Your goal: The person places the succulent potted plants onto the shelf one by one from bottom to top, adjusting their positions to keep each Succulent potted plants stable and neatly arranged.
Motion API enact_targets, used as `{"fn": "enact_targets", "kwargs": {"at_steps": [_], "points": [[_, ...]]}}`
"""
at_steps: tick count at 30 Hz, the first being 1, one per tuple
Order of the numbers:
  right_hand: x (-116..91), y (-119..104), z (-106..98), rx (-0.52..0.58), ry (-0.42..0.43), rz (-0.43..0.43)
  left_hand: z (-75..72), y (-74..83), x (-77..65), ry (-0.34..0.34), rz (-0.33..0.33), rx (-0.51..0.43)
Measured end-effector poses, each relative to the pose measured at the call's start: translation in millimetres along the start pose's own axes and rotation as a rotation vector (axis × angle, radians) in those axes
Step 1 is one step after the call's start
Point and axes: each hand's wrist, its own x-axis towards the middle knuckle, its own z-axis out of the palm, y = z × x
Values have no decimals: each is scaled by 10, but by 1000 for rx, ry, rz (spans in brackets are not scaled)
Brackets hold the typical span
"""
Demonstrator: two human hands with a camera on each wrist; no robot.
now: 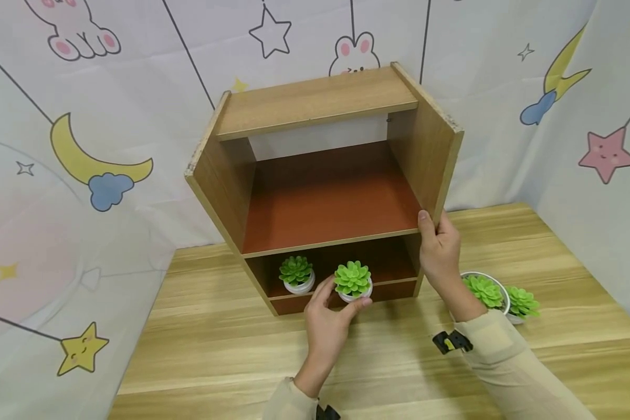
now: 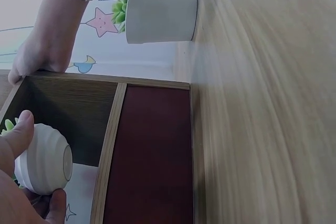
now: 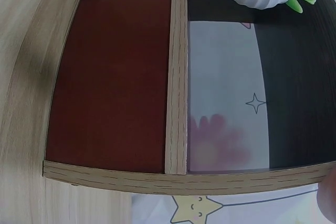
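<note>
My left hand [image 1: 325, 326] pinches the white pot of a green artificial succulent [image 1: 353, 279] between thumb and fingers, in front of the lower compartment of a wooden shelf unit [image 1: 427, 140]. In the left wrist view the held pot [image 2: 44, 160] is tilted, its base showing. A second potted succulent [image 1: 296, 273] stands inside the lower compartment at its left end. My right hand [image 1: 441, 248] grips the front edge of the unit's right side panel, thumb on the inner face. The right wrist view catches just one fingertip [image 3: 328, 198] at its edge.
On the wood-grain table [image 1: 205, 356], right of the unit, stand a larger white pot [image 2: 161, 13] with a succulent and another potted succulent [image 1: 522, 303] close beside it, partly behind my right forearm. A printed cloth backdrop [image 1: 152, 52] hangs behind the unit.
</note>
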Motion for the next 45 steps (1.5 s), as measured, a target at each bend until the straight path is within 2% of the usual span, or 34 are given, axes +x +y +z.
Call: {"fn": "enact_targets", "kwargs": {"at_steps": [14, 21, 33, 40, 45], "points": [[8, 8, 4, 13, -2, 6, 64, 12, 52, 10, -9, 28], [16, 0, -5, 6, 4, 6, 113, 12, 107, 16, 17, 15], [11, -1, -5, 10, 7, 21, 158, -24, 136, 25, -25, 13], [10, -3, -6, 5, 7, 25, 178, -26, 177, 28, -8, 33], [11, -1, -5, 11, 5, 26, 182, -26, 186, 23, -24, 30]]}}
